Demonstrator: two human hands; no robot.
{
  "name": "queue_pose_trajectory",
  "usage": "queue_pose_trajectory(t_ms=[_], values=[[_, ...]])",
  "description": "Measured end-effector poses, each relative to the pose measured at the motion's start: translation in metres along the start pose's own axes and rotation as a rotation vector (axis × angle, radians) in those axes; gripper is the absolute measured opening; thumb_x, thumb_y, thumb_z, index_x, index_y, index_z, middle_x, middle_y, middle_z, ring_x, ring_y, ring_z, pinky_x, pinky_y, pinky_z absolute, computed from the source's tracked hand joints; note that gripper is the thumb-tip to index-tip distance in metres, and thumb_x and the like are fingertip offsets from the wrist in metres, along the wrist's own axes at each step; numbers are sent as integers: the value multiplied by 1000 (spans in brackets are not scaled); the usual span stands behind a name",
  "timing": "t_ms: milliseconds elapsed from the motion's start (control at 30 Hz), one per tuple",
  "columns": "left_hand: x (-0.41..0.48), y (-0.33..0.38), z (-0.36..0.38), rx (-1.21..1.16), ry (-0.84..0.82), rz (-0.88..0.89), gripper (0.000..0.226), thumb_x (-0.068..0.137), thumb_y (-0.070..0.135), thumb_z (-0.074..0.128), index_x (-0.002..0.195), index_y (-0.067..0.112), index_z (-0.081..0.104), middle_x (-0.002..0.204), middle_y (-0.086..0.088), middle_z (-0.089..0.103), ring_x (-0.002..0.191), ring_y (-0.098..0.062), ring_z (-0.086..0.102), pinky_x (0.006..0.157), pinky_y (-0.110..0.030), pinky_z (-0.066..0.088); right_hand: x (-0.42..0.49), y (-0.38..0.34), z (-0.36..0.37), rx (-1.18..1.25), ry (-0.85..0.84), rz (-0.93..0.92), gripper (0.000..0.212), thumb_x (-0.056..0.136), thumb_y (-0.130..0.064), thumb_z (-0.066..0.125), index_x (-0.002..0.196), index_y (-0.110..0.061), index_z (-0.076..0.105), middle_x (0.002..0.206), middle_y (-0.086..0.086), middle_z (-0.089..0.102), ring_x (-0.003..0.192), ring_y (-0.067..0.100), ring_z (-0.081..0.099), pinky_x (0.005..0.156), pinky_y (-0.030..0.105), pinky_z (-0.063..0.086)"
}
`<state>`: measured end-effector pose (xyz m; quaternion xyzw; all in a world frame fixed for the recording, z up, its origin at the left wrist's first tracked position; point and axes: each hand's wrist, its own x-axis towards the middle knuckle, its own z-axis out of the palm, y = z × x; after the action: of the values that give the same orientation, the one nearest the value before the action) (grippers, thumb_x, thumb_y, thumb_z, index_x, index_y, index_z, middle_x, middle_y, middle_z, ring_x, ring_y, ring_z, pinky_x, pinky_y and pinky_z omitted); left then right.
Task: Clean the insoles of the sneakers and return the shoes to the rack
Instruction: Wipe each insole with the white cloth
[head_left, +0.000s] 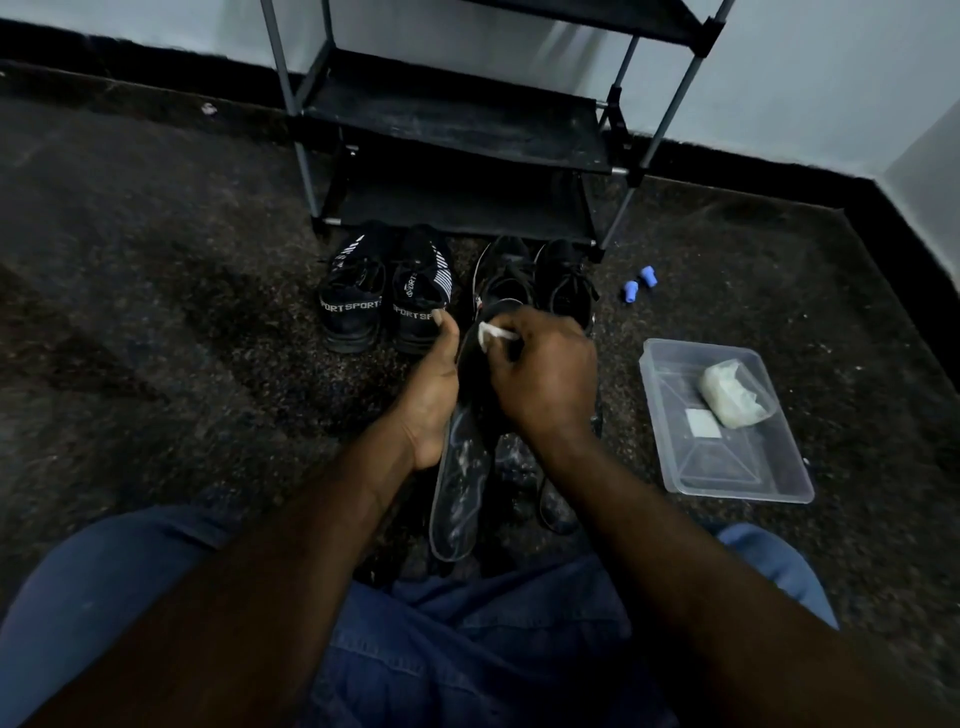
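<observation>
1 head camera looks down, close, toward the rack (457, 122).

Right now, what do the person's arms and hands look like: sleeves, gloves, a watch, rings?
Both forearms are bare to the frame's edge: no sleeves in view. The left hand and right hand are ungloved, with no watch or band at either wrist and no ring showing. Blue denim covers the legs.

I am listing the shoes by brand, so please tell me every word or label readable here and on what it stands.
"SPORTSPORT": heel band of the far-left sneaker.
"PORTSP": heel band of the second sneaker, its end behind the left hand.
"ORTS": that sneaker's tongue strip, only partly legible.
The other pair shows no readable text.
</observation>
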<state>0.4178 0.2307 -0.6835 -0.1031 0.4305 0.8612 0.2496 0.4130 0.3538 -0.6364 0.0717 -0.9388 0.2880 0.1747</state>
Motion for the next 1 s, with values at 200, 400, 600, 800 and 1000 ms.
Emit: queue_pose_trajectory(t_ms=[200, 400, 600, 800, 1000], values=[[-2, 2, 5, -23, -62, 22, 89, 93, 81, 33, 149, 15, 50, 150, -22, 51, 140, -40, 48, 119, -62, 32, 7, 18, -8, -42, 29, 41, 16, 88, -28, 63, 99, -24, 74, 93, -2, 71, 90, 24, 62, 78, 46, 53], [-4, 8, 6, 17, 43, 48, 89, 91, 83, 30, 136, 14, 65, 136, -14, 65, 128, -29, 61, 110, -47, 46, -29, -1, -1, -50, -62, -190, 23, 84, -31, 60, 98, -26, 77, 89, 0, 72, 87, 28, 63, 75, 42, 51], [-8, 7, 10, -38, -8, 41, 88, 94, 80, 30, 147, 14, 53, 145, -19, 57, 135, -36, 54, 112, -52, 43, 2, 15, -12, -102, 31, -31, 18, 89, -29, 64, 102, -25, 75, 93, -2, 72, 91, 25, 61, 79, 45, 52], [-7, 7, 10, -12, -47, 1, 86, 93, 81, 30, 149, 19, 52, 148, -20, 55, 138, -42, 48, 114, -61, 37, 13, 16, -15, -59, 24, -39, 19, 87, -26, 62, 101, -20, 73, 95, 0, 71, 91, 24, 60, 79, 45, 52], [-7, 6, 8, 58, 46, -3, 89, 85, 87, 44, 141, 20, 60, 142, -18, 60, 134, -35, 56, 117, -58, 36, -10, 6, 0, -38, -61, -210, 22, 86, -29, 60, 102, -20, 73, 95, 2, 71, 87, 27, 61, 76, 46, 51]])
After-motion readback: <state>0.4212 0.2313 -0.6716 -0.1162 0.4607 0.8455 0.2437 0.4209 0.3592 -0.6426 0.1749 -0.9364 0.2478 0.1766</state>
